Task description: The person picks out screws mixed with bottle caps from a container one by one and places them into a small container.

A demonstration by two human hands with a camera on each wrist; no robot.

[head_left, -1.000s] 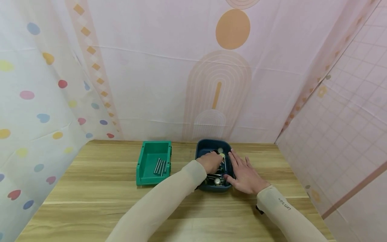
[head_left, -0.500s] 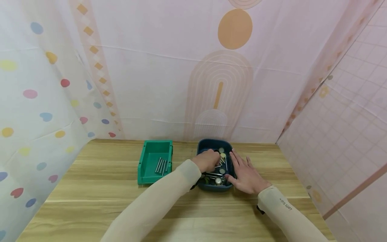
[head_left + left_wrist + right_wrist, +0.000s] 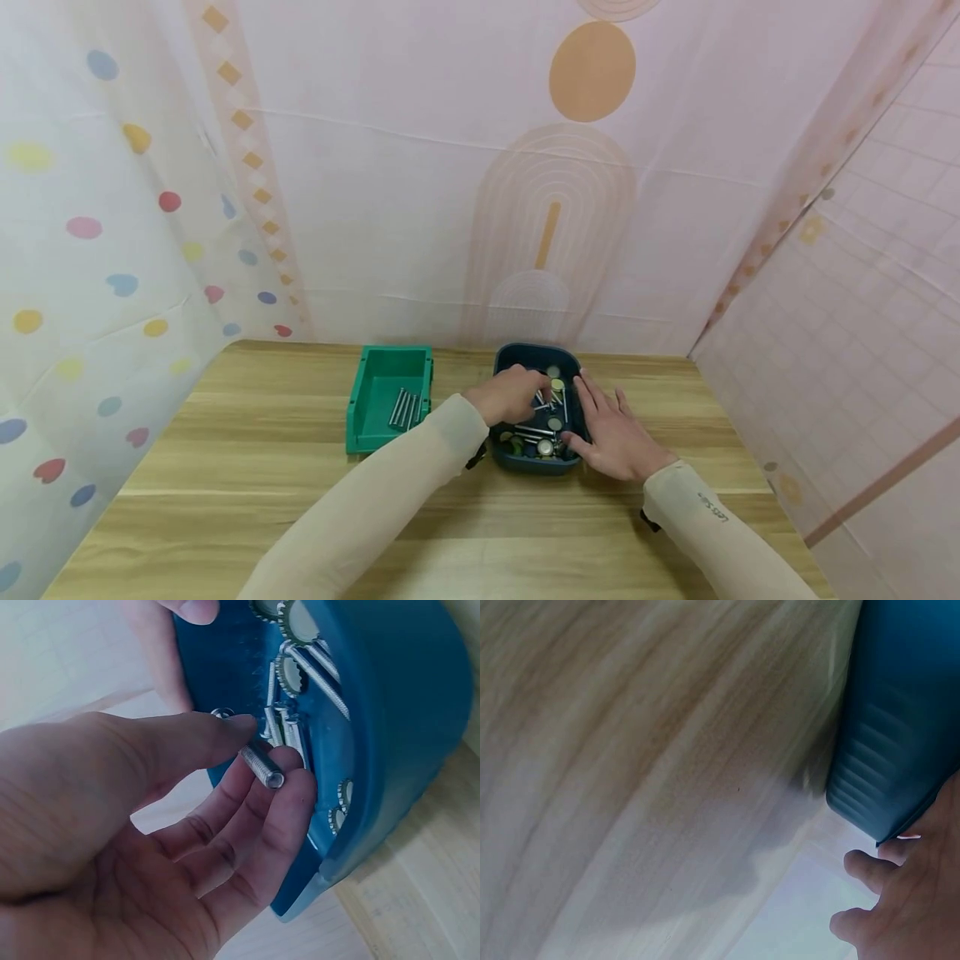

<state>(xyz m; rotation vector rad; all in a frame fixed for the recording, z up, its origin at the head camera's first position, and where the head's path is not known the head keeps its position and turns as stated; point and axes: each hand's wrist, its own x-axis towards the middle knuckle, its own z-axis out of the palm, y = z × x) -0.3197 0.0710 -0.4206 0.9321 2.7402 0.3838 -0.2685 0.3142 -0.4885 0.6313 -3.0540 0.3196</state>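
My left hand [image 3: 513, 394] is over the left part of a dark blue box [image 3: 536, 468]. In the left wrist view it pinches a silver screw [image 3: 262, 766] between thumb and fingers, the threaded end showing. More screws [image 3: 319, 679] and several crimped bottle caps [image 3: 300, 621] lie loose in the box. My right hand [image 3: 615, 437] rests at the box's right rim, its fingers extended and its thumb over the edge. In the right wrist view the fingers of the right hand [image 3: 919, 900] lie beside the box's wall, partly cut off by the frame.
Left of the box stands a green bin [image 3: 390, 367] with several long screws [image 3: 405, 408] lying side by side in it. Both containers stand on a wooden table [image 3: 525, 533], close to the patterned cloth [image 3: 375, 208] behind.
The left hand has drawn back a little to the left, out of the box's middle, so more screws and caps show there. The right hand has stayed at the rim.
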